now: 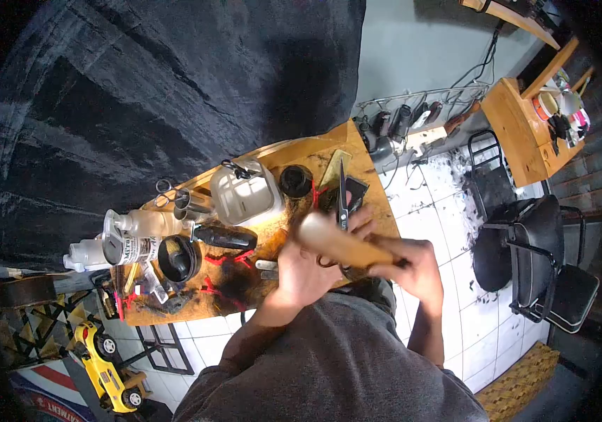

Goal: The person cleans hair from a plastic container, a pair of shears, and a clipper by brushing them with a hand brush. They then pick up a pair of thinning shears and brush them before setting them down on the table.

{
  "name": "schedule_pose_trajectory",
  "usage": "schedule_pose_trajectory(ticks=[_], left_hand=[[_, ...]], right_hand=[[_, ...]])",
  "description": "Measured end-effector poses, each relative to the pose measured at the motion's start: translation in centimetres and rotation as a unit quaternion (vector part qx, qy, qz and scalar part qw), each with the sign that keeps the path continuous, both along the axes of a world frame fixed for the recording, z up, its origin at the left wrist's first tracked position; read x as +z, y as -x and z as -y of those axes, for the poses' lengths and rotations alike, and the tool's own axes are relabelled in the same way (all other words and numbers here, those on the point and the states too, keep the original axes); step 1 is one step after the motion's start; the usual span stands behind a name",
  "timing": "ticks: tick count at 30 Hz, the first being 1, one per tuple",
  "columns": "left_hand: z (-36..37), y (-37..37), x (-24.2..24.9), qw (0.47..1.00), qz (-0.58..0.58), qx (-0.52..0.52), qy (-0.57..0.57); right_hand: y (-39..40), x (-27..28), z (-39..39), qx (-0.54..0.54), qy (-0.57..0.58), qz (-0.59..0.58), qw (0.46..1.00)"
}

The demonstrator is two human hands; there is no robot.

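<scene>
My right hand (pixel 413 267) is closed around a wooden-handled brush (pixel 357 250), smeared by motion, its pale rounded end over my left palm. Scissors (pixel 343 193) lie in my left hand (pixel 308 271), with the blades pointing away from me over the table. Part of their handles is hidden behind the brush, and the left fingers are partly spread. Just past the left fingers sits a dark flat object (pixel 357 188) on the wooden table (pixel 273 285). Near my left wrist is a small metallic tool (pixel 267 266).
Around the table stand a clear plastic tub (pixel 244 200), a dark round jar (pixel 296 181), a black bottle (pixel 227 237), a black bowl (pixel 178 258) and a labelled bottle (pixel 136 248). Black cloth (pixel 174 84) hangs behind. A black chair (pixel 536 246) is to the right, and a yellow toy car (pixel 104 366) lower left.
</scene>
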State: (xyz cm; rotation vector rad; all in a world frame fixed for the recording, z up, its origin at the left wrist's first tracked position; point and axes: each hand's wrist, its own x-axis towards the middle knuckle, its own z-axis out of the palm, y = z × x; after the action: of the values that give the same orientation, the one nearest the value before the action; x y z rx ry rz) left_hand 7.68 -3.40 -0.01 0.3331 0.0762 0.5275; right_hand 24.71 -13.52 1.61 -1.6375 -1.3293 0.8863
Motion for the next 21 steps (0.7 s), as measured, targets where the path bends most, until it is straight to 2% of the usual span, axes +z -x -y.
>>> schedule_pose_trajectory(ticks=[1, 3, 4, 6, 7, 9, 10, 11, 13, 15, 16, 17, 18, 19, 20, 21], left_hand=[[0.0, 0.0, 0.3, 1.000, 0.001, -0.001, -0.001], [0.1, 0.1, 1.5, 0.981, -0.187, -0.043, 0.037], [0.6, 0.2, 1.9, 0.971, -0.210, -0.046, -0.101], [0.7, 0.3, 1.8, 0.965, -0.231, -0.073, -0.098], [0.8, 0.4, 1.8, 0.958, -0.253, -0.098, -0.094], [1.0, 0.2, 1.4, 0.956, -0.260, -0.058, -0.124], [0.7, 0.2, 1.6, 0.950, -0.294, -0.038, -0.093], [0.5, 0.3, 1.7, 0.942, -0.328, -0.020, -0.061], [0.5, 0.2, 0.6, 0.954, -0.295, -0.003, -0.059], [0.7, -0.2, -0.3, 0.954, -0.272, 0.084, -0.092], [0.1, 0.0, -0.9, 0.915, -0.361, 0.044, -0.174], [0.5, 0.0, -1.1, 0.915, -0.361, 0.044, -0.174], [1.2, -0.1, -1.1, 0.907, -0.345, 0.089, -0.225], [1.6, -0.3, -0.9, 0.894, -0.327, 0.133, -0.275], [0.5, 0.7, -0.4, 0.920, -0.313, 0.007, -0.234], [0.7, 0.6, 0.0, 0.920, -0.312, 0.008, -0.235]], right_hand=[[0.0, -0.3, -0.3, -0.054, -0.040, 0.005, 0.998], [-0.2, -0.6, -0.6, -0.145, -0.083, 0.028, 0.986], [-0.3, -0.6, -0.8, -0.189, -0.085, 0.048, 0.977], [-0.7, -0.6, -1.2, -0.276, -0.061, 0.119, 0.952], [-1.1, -0.7, -1.4, -0.288, -0.086, 0.143, 0.943], [-1.6, -0.8, -1.0, -0.309, -0.065, -0.007, 0.949], [-1.8, -0.8, -0.6, -0.307, -0.066, -0.007, 0.950], [-1.9, -0.9, 0.1, -0.250, -0.065, -0.046, 0.965], [-1.9, -0.6, 1.1, -0.128, -0.042, -0.108, 0.985], [-2.4, -0.9, 1.3, 0.057, -0.108, -0.039, 0.992], [-2.2, -0.8, 1.3, 0.057, -0.108, -0.040, 0.992], [-2.0, -0.5, 1.2, 0.066, -0.068, -0.010, 0.995], [-1.7, -0.3, 1.2, 0.075, -0.028, 0.021, 0.997], [-1.5, -0.5, 0.6, 0.016, -0.041, 0.016, 0.999], [-1.5, -1.5, 0.3, -0.079, -0.047, -0.013, 0.996], [-1.5, -2.3, 0.1, -0.173, -0.053, -0.043, 0.983]])
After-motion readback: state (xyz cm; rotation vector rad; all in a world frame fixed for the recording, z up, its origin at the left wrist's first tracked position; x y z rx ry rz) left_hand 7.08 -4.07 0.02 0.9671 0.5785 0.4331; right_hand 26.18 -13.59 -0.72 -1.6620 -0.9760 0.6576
